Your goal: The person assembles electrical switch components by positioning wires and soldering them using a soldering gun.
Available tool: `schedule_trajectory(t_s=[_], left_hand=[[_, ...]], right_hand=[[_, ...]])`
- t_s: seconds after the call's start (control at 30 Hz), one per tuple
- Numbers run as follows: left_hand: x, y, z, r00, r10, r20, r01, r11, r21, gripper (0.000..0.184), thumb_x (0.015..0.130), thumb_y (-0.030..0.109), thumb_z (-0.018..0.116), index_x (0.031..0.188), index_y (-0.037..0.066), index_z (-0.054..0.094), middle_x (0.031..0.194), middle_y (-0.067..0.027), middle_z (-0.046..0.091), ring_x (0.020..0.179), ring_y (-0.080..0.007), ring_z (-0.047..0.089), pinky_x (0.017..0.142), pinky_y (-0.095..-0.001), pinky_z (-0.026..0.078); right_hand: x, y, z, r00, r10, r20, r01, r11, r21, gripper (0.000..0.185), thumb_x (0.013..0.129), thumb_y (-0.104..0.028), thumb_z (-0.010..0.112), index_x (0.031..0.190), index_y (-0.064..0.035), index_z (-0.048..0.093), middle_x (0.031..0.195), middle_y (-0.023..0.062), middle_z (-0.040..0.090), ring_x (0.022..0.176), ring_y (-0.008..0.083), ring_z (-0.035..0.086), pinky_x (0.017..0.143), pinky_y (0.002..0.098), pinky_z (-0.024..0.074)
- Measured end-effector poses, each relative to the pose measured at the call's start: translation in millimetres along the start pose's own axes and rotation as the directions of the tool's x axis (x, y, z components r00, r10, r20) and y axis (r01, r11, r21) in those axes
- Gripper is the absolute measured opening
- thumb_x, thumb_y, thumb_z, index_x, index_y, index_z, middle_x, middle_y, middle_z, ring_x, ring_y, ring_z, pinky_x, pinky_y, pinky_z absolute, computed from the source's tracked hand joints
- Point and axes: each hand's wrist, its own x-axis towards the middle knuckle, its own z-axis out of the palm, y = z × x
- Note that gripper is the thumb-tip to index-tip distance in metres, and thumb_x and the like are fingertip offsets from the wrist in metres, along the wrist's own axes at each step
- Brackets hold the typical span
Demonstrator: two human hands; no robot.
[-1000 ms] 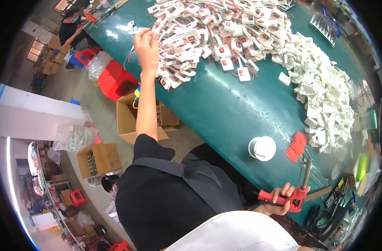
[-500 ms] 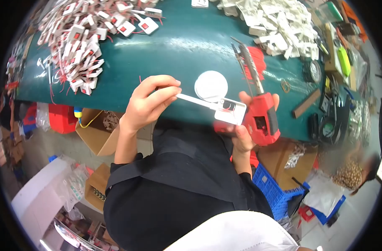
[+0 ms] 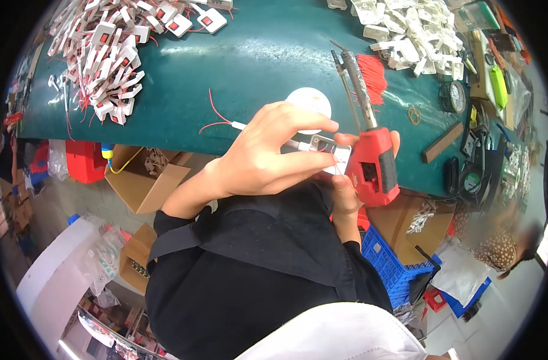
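My right hand (image 3: 344, 191) grips a red soldering gun (image 3: 373, 171), its metal tip pointing up and away over the table. The same hand's thumb and fingers also hold a small open white switch case (image 3: 341, 157) beside the gun. My left hand (image 3: 268, 150) bends over the case, its fingertips touching it from the left on both sides. A white cable (image 3: 238, 125) runs under that hand to the case, and two red wire ends (image 3: 215, 108) stick out on the far side. Thin wires inside the case are partly hidden by fingers. Behind lies a round white disc (image 3: 310, 103).
Finished-looking white pieces with red switches (image 3: 115, 66) are piled at left. Empty white cases (image 3: 415, 36) heap at back right, near a bundle of red wires (image 3: 372, 79). A wooden strip (image 3: 443, 142) and a solder roll (image 3: 452, 97) lie at right. Another person sits at lower right.
My left hand has moved right, from the cable's far end to the case. The red wire ends now show left of it. The soldering gun stays in my right hand.
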Motion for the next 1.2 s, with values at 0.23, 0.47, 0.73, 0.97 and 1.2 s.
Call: schedule_trajectory(t_s=[0.23,0.47,0.73,0.97,1.2], left_hand=[[-2,-4,-2,0.988,-0.105,0.112,0.133,0.949,-0.286,0.022,0.066,0.003,0.074,0.086,0.005,0.064,0.117,-0.0158,0.054,0.105,-0.0304,0.053,0.085,-0.0395,0.043],[-14,2,8,0.945,-0.22,-0.243,0.217,0.975,-0.039,0.022,0.07,-0.005,0.07,0.089,0.003,0.064,0.088,-0.0105,0.066,0.079,-0.0229,0.064,0.069,-0.031,0.049],[-5,-18,-5,0.904,-0.353,-0.242,0.38,0.922,0.073,0.015,0.071,0.006,0.072,0.082,0.01,0.063,0.07,0.0013,0.063,0.055,-0.0119,0.056,0.057,-0.0257,0.042],[5,-33,-14,0.853,-0.522,0.01,0.518,0.843,-0.144,0.009,0.072,0.004,0.068,0.079,0.003,0.062,0.093,-0.0052,0.06,0.062,-0.0082,0.052,0.056,-0.0222,0.042],[7,-32,-21,0.805,-0.566,0.179,0.593,0.766,-0.248,0.01,0.074,0.006,0.068,0.076,0.002,0.059,0.095,-0.0048,0.06,0.062,-0.0067,0.05,0.056,-0.0212,0.042]], right_hand=[[-4,4,-1,0.996,-0.037,0.077,0.039,0.999,-0.025,0.103,0.075,-0.013,0.076,0.144,-0.0103,-0.001,0.113,0.0186,0.055,0.105,0.0251,0.055,0.091,0.0402,0.0455],[-11,4,-1,0.993,-0.069,0.096,0.079,0.991,-0.111,0.102,0.077,-0.008,0.072,0.143,-0.0112,-0.006,0.115,0.0194,0.053,0.108,0.0265,0.053,0.092,0.0418,0.0438],[-13,-4,-5,0.998,0.029,0.048,-0.029,1.0,0.004,0.091,0.081,-0.012,0.069,0.144,-0.0183,0.003,0.121,0.0261,0.05,0.105,0.0284,0.055,0.075,0.0385,0.0555],[-17,-33,-32,0.986,0.134,-0.098,-0.132,0.991,0.023,0.089,0.076,-0.015,0.069,0.143,-0.0062,0.012,0.103,0.0267,0.059,0.069,0.0259,0.065,0.066,0.0356,0.0548],[-28,-48,-48,0.984,0.18,-0.011,-0.179,0.982,0.062,0.082,0.076,-0.013,0.068,0.142,-0.0021,0.019,0.098,0.0286,0.06,0.068,0.0263,0.065,0.064,0.0352,0.0548]])
